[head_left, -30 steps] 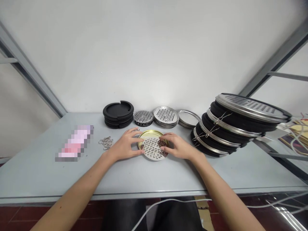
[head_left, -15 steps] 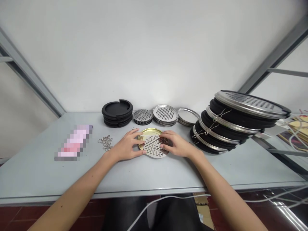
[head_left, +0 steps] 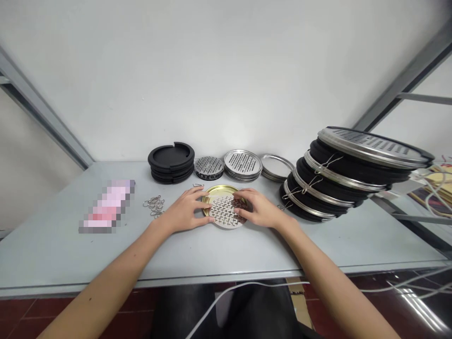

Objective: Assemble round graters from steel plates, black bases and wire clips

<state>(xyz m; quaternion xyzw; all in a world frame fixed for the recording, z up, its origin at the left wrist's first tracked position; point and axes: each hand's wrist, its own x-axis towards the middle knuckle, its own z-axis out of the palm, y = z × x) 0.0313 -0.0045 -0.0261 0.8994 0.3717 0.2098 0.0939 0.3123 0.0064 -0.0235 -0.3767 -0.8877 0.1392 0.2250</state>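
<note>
A round metal grater disc point(head_left: 225, 213) with raised teeth lies tilted over a shallow gold dish point(head_left: 219, 190) at the middle of the table. My left hand point(head_left: 184, 211) grips the left edge of the disc, its thumb at the near side and fingertips by the gold rim. From the right, my right hand point(head_left: 262, 209) has its fingers bent over the disc's edge and top. The undersides of both pieces are hidden, so how far the disc sits inside the dish I cannot tell.
Behind stand stacked black rings point(head_left: 171, 162), small grater discs point(head_left: 209, 168), larger slotted discs point(head_left: 243, 165) and plain metal rims point(head_left: 277, 166). Wire clips point(head_left: 154, 205) lie left, near a pixelated object point(head_left: 108, 207). A tall leaning stack point(head_left: 348, 176) of assembled black-and-metal pieces is close on the right.
The camera view has shifted slightly. Both hands keep their hold at the disc's two sides, and the disc sits almost the same over the gold dish.
</note>
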